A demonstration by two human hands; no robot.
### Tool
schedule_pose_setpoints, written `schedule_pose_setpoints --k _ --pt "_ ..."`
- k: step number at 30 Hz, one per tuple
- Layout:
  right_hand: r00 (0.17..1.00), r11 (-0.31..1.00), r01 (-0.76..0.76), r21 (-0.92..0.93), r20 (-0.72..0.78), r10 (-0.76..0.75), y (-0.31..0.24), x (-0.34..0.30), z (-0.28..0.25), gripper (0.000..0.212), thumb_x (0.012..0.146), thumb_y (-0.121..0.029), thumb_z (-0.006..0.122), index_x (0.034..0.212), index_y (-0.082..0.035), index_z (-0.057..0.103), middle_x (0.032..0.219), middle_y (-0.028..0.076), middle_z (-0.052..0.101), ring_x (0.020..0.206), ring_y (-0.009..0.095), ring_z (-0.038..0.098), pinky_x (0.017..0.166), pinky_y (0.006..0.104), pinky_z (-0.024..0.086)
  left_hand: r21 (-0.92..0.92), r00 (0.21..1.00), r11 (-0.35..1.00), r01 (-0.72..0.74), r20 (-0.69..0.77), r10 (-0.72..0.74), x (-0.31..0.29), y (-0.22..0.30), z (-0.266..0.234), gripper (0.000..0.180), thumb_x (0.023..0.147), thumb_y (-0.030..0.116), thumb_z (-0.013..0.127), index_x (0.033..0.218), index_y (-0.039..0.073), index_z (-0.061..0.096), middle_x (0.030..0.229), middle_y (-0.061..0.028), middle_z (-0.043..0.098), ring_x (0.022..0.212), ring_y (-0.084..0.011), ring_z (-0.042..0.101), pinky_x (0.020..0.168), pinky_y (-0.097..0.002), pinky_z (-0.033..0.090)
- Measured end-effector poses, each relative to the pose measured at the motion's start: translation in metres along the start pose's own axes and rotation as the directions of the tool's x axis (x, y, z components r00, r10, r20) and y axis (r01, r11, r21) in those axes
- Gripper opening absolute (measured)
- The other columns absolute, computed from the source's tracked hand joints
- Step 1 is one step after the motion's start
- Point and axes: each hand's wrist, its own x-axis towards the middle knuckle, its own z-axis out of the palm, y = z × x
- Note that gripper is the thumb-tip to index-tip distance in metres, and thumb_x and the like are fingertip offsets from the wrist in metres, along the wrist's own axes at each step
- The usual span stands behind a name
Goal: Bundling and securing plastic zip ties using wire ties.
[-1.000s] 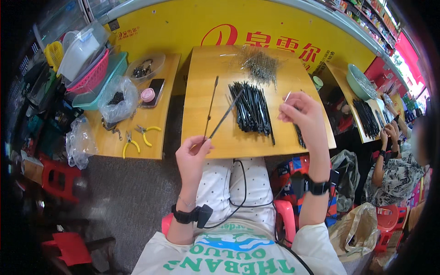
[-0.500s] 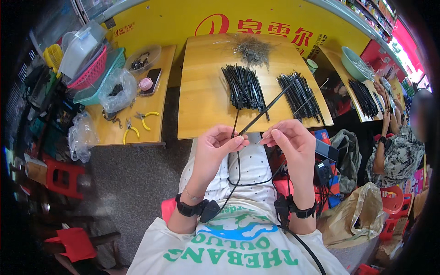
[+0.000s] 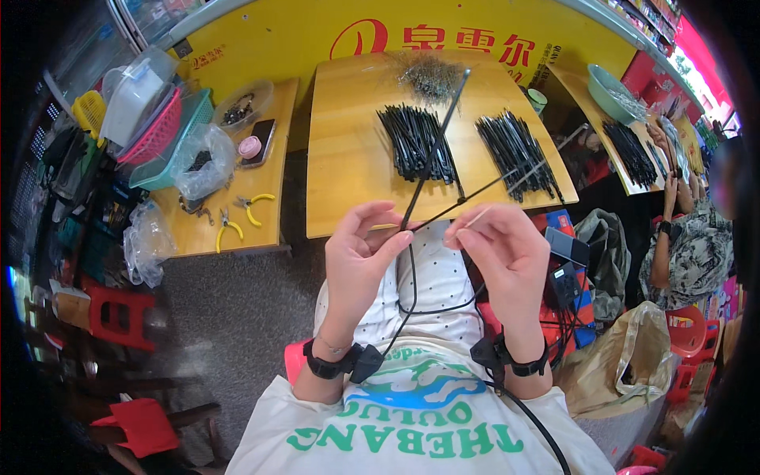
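Your left hand (image 3: 360, 257): pinches a long thin black stick (image 3: 434, 146).
Your right hand (image 3: 507, 257): pinches a thin pale stick (image 3: 514, 190).

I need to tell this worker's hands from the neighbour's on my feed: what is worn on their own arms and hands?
Both hands are bare, no gloves, and no sleeves reach the forearms. The left hand has a black strap at the wrist with a small black device clipped on. The right hand has a like black wrist strap and device. A black cable loops between the arms, and another runs down from the right strap.
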Motion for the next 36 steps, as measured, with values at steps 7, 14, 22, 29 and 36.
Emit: schedule_pose_setpoints --k 7,14,22,29,36 --pt "0.999 0.990 -0.043 -0.131 -0.039 0.038 0.009 0.008 0.007 0.010 0.088 0.004 0.057 0.097 0.006 0.056 0.092 0.009 0.062 0.086 0.014 0.064 0.076 0.0260 0.052 -0.040 0.985 0.996 0.074 0.157 -0.067 -0.005 -0.016 0.008 0.027 0.084 -0.005 0.063 0.110 -0.004 0.059 0.107 -0.0083 0.059 0.098 -0.0171 0.063 0.087 -0.0264 0.051" --pt "0.992 0.909 -0.107 -0.404 -0.110 0.067 0.006 0.016 0.004 0.011 0.086 0.002 0.058 0.096 0.007 0.057 0.085 0.012 0.066 0.078 0.016 0.067 0.071 0.0267 0.053 0.086 0.992 0.996 -0.011 0.126 0.000 -0.006 -0.021 0.011 0.019 0.084 -0.008 0.061 0.102 -0.002 0.058 0.100 -0.0061 0.063 0.098 -0.0151 0.063 0.084 -0.0258 0.051" --pt "0.980 0.885 -0.201 -0.420 -0.079 0.185 0.006 0.025 0.000 0.010 0.083 0.003 0.057 0.093 0.008 0.058 0.078 0.014 0.066 0.071 0.021 0.068 0.065 0.0288 0.054 0.082 0.991 0.997 -0.012 0.133 0.002 -0.007 -0.019 0.014 0.016 0.083 -0.009 0.061 0.098 -0.004 0.058 0.100 -0.0063 0.056 0.099 -0.0157 0.063 0.084 -0.0249 0.050" --pt "0.969 0.863 -0.231 -0.448 -0.030 0.244 0.004 0.031 -0.004 0.014 0.082 0.005 0.053 0.093 0.011 0.059 0.076 0.016 0.066 0.070 0.019 0.068 0.063 0.0280 0.053 0.135 0.986 0.991 -0.022 0.166 0.000 -0.006 -0.022 0.012 0.017 0.083 -0.009 0.062 0.098 -0.004 0.058 0.098 -0.0050 0.055 0.096 -0.0134 0.062 0.081 -0.0237 0.049" --pt "0.955 0.844 -0.256 -0.472 0.010 0.296 0.007 0.037 -0.008 0.018 0.082 0.002 0.056 0.096 0.012 0.060 0.074 0.017 0.065 0.069 0.019 0.068 0.062 0.0278 0.053 0.126 0.982 0.992 -0.023 0.190 -0.001 -0.004 -0.027 0.010 0.017 0.082 -0.009 0.062 0.098 -0.005 0.058 0.099 -0.0054 0.056 0.096 -0.0138 0.062 0.083 -0.0239 0.050"
